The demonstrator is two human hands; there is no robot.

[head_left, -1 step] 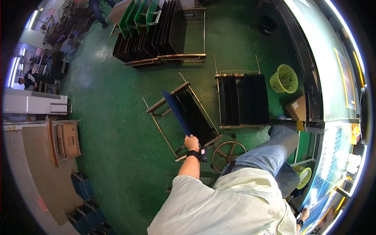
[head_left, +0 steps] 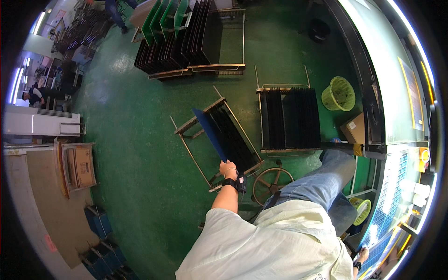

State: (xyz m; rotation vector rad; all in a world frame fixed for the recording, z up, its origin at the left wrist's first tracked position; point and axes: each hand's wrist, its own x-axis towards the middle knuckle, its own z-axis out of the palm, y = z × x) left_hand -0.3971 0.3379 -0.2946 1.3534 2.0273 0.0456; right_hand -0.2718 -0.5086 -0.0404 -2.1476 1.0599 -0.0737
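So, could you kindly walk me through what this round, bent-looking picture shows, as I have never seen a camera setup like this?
The picture comes from a wide fisheye camera worn on a person's head, looking down, so straight edges curve near the rim. The pale shirt and jeans at the bottom are the wearer's own body. Their left hand, with a dark wrist strap, grips the lower end of a flat blue panel over a tilted metal rack of dark panels on the green floor. The right hand shows only at the lower right edge; whether it holds anything cannot be told. Nearby stand a second rack of dark panels, a green basket and a spoked wheel.
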